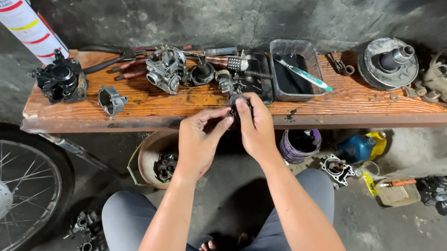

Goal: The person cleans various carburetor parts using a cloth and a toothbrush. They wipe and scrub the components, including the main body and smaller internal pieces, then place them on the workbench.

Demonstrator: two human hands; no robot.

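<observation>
While both hands pinch a small part, carburetor sits beyond.

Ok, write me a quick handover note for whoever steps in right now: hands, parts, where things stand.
Left hand and right hand together pinch a small dark metal part just in front of the worn wooden plank; what it is cannot be told.
On the plank: silver carburettor body, black carburettor, grey tray holding a toothbrush.
Done: carburettor lies stripped into parts.
Left: the pinched part is not yet set down or fitted.
</observation>
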